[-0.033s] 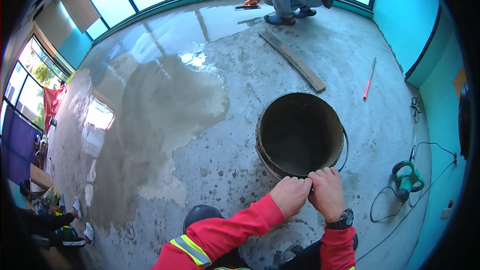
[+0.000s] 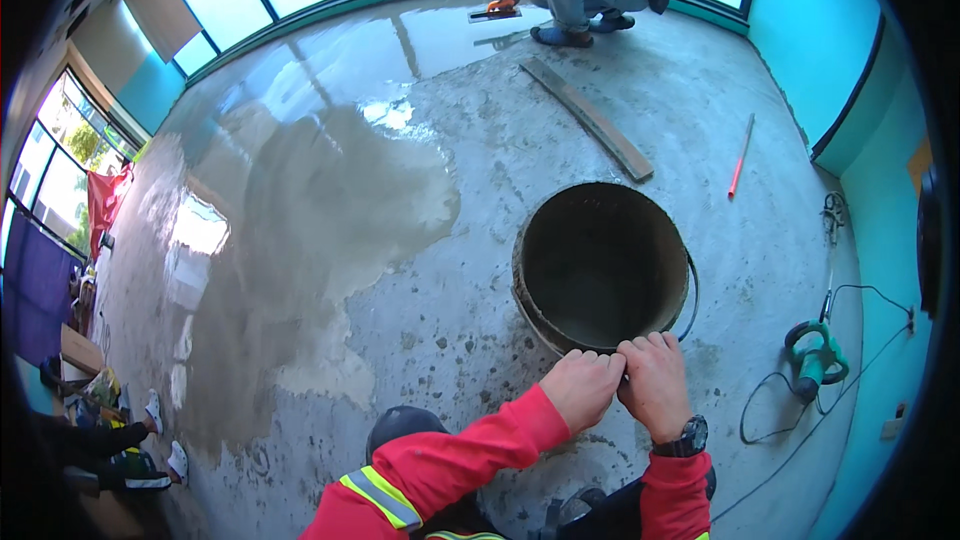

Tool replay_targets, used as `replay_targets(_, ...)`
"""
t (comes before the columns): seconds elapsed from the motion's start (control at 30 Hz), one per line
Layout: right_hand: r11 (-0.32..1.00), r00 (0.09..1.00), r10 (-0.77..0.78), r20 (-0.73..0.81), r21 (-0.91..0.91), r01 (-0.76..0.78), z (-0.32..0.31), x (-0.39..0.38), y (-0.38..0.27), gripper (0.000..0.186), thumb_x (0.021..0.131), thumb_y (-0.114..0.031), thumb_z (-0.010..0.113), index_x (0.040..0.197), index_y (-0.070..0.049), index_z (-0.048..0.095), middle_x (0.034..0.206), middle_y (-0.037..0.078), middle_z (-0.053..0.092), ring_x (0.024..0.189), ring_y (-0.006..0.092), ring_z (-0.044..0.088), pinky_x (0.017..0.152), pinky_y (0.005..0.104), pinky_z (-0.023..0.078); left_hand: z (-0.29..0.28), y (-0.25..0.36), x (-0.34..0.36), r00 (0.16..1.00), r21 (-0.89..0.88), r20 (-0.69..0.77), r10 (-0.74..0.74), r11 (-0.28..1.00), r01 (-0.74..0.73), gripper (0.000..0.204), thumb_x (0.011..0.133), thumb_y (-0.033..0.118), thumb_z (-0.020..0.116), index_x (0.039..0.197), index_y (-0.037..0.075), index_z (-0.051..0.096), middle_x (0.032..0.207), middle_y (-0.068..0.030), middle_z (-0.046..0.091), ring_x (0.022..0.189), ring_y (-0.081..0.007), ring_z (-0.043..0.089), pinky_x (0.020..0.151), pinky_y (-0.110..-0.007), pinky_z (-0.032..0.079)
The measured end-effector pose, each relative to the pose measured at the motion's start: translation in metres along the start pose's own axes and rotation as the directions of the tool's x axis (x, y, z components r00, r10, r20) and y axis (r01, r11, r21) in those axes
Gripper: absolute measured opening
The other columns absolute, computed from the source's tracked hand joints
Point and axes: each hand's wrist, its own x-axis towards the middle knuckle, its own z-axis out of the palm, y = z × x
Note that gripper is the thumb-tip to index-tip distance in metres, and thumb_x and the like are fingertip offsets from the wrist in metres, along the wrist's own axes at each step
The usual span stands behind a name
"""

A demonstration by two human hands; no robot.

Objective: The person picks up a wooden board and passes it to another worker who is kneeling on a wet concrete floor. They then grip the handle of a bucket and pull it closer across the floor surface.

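In front of me, a large round bucket (image 2: 527, 295) stands on the concrete floor, its mouth towards me and its inside dark and grey-coated. Both of my hands are closed side by side at its near rim. My left hand (image 2: 583, 390) has its fingers curled over the edge, and my right hand (image 2: 655, 387), with a black watch at the wrist, grips right beside it. A small dark piece shows between the hands; what it is I cannot make out. The bucket's wire handle (image 2: 695, 295) hangs down on the right. Wet grey cement (image 2: 330, 210) spreads over the floor to the left.
At the far side a co-worker (image 2: 585, 0) crouches, holding a trowel (image 2: 494, 13) with an orange handle over the wet surface. A long straight board (image 2: 588, 120) and a red-ended rod (image 2: 740, 160) lie beyond the bucket. A green corded power mixer (image 2: 815, 355) rests by the right wall.
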Motion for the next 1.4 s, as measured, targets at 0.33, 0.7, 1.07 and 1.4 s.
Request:
replay_targets(0.33,1.0,1.0,0.013,0.029,0.027,-0.014,-0.001,0.002,-0.002,0.009,0.068,-0.004,0.061,0.075,-0.008,0.058,0.076,0.008,0.058,0.081,0.028,0.053,0.079,0.0383,0.039,-0.001,-0.003,0.006,0.995,-0.065,0.097,-0.036,0.997,0.042,0.02,0.075,0.008,0.061,0.09,0.0,0.05,0.072,-0.0147,0.063,0.071,-0.032,0.065,0.066,-0.042,0.05)
replay_targets(0.7,1.0,1.0,-0.006,0.026,0.027,0.005,0.007,0.001,0.003,0.016,0.061,0.003,0.061,0.071,-0.006,0.053,0.073,0.011,0.055,0.078,0.0321,0.051,0.074,0.04,0.037,-0.001,-0.006,0.009,0.997,-0.088,0.079,-0.01,0.996,0.017,0.029,0.07,0.004,0.064,0.094,-0.003,0.05,0.067,-0.015,0.063,0.065,-0.0343,0.066,0.058,-0.043,0.051)
replay_targets(1.07,1.0,0.998,-0.004,0.066,-0.005,0.005,0.008,0.001,0.005,0.017,0.06,0.001,0.063,0.071,-0.005,0.051,0.072,0.011,0.053,0.077,0.0318,0.05,0.074,0.0398,0.037,0.002,-0.006,0.01,0.998,-0.103,0.067,-0.009,0.995,0.016,0.03,0.068,0.005,0.067,0.091,-0.003,0.049,0.069,-0.0135,0.063,0.067,-0.0327,0.067,0.058,-0.04,0.052)
replay_targets(1.4,1.0,0.998,-0.013,0.062,-0.005,0.013,0.004,0.0,0.002,0.018,0.06,-0.001,0.065,0.071,-0.006,0.052,0.073,0.011,0.054,0.078,0.0318,0.051,0.075,0.0398,0.038,0.008,-0.006,0.008,0.998,-0.074,0.057,0.015,0.997,-0.011,0.027,0.069,0.007,0.066,0.089,-0.003,0.051,0.07,-0.0132,0.064,0.067,-0.0315,0.067,0.059,-0.04,0.052)
